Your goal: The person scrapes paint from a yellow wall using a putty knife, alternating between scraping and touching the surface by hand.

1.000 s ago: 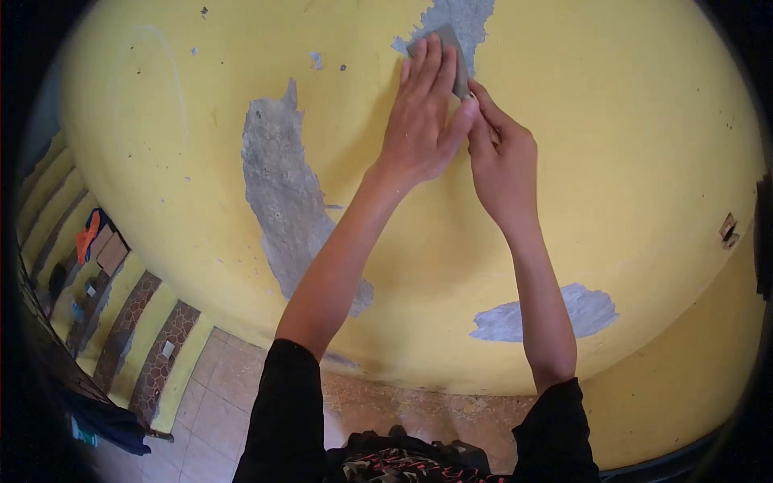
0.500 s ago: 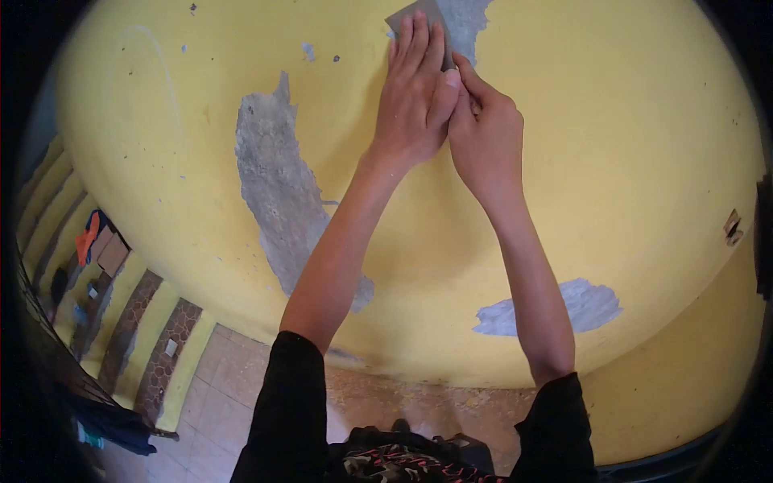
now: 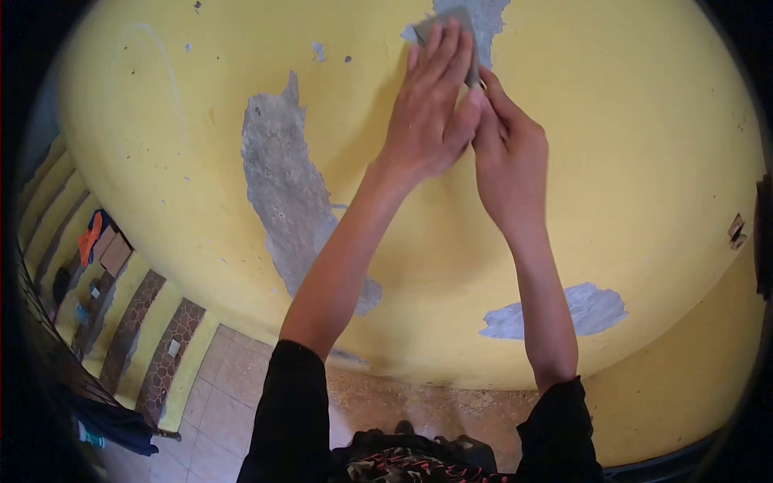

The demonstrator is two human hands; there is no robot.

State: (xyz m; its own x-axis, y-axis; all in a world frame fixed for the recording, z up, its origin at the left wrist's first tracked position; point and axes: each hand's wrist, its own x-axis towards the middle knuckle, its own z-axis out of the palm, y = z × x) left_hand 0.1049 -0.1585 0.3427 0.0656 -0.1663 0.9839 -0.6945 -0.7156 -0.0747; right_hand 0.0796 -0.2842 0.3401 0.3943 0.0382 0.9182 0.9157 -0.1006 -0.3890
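Note:
A flat grey scraper (image 3: 448, 22), its blade widening toward the top, lies against the yellow wall (image 3: 644, 161). My right hand (image 3: 510, 153) is closed at the narrow lower end; the handle is mostly hidden by the fingers. On the blade, my left hand (image 3: 435, 109) presses with its fingers stretched upward, while its thumb bends toward the handle beside the right thumb. Bare grey plaster (image 3: 484, 24) shows right behind and beside the blade. A long stripped patch (image 3: 282, 169) runs down the wall left of my left forearm.
Another stripped patch (image 3: 592, 310) lies behind my right forearm. At far right is a small wall hole (image 3: 736, 231). Steps (image 3: 171, 354) with an orange item (image 3: 90, 240) and a cardboard piece (image 3: 115, 253) stand at lower left. Floor tiles (image 3: 213, 410) run below.
Within the picture, both hands and the scraper sit further right and slightly lower. The wall has shifted a little the same way. Both hands keep their hold.

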